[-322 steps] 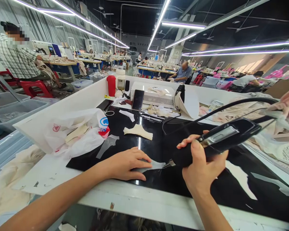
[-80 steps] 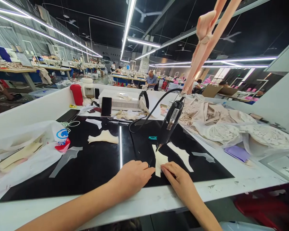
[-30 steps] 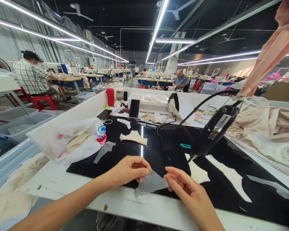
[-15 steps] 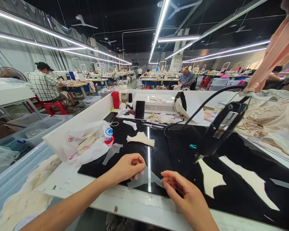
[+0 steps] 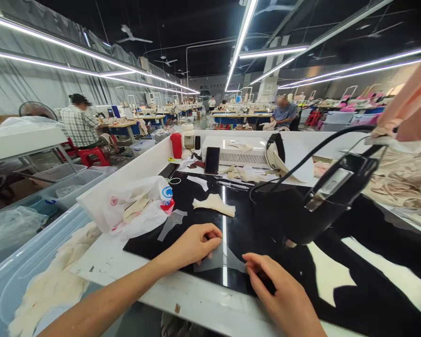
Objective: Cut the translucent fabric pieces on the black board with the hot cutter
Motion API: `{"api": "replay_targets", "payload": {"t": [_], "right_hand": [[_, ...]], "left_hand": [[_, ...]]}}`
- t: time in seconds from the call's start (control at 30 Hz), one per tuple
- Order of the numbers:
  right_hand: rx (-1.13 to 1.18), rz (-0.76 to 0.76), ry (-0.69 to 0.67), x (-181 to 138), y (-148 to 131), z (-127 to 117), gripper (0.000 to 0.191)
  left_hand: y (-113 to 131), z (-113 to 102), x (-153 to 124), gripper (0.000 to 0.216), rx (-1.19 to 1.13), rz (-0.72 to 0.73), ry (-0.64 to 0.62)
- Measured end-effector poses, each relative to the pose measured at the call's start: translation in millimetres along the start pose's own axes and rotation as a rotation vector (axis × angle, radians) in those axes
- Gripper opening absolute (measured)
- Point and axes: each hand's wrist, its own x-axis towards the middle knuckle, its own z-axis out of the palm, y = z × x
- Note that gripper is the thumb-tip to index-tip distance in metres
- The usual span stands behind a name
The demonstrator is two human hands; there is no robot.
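Note:
A translucent, curved-edged sheet piece (image 5: 215, 262) lies over the front of the black work surface (image 5: 263, 234). My left hand (image 5: 198, 243) is closed in a pinch at its upper left part. The right end of the same piece is between the thumb and fingertips of my right hand (image 5: 280, 283). Just beyond my hands rests a cream fabric piece (image 5: 215, 205) with a notched outline. Right of my right hand, a larger cream piece (image 5: 328, 271) lies flat. Above it hangs a black tool with a metal plate (image 5: 330, 189) and a thick cable; its tip is blurred.
A white plastic bag (image 5: 140, 220) with scraps stands at the left, beside another translucent piece (image 5: 171, 223). Further back are a phone (image 5: 212, 160), a red container (image 5: 176, 145), pens (image 5: 233, 183) and a white vented box (image 5: 238, 158). Fabric (image 5: 403, 173) is heaped at the right.
The whole view has shifted, so the table and both hands appear slightly further right. Both hands keep their places at the translucent piece. The hanging tool hides the small teal object seen before.

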Motion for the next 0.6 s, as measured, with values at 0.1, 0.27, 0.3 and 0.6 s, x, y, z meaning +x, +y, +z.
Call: {"api": "replay_targets", "payload": {"t": [0.1, 0.27, 0.3, 0.6], "right_hand": [[-0.158, -0.212, 0.046, 4, 16, -1, 0.024], [-0.292, -0.370, 0.138, 10, 22, -11, 0.028], [-0.297, -0.382, 0.147, 10, 21, -13, 0.028], [-0.195, -0.385, 0.077, 12, 16, -13, 0.023]], "left_hand": [[-1, -12, -5, 0.023, 0.194, 0.079, 0.114], [-5, -54, -12, 0.026, 0.563, 0.097, 0.273], [-6, -62, -13, 0.028, 0.629, 0.074, 0.287], [-31, -80, -3, 0.025, 0.908, -0.040, 0.284]]}}
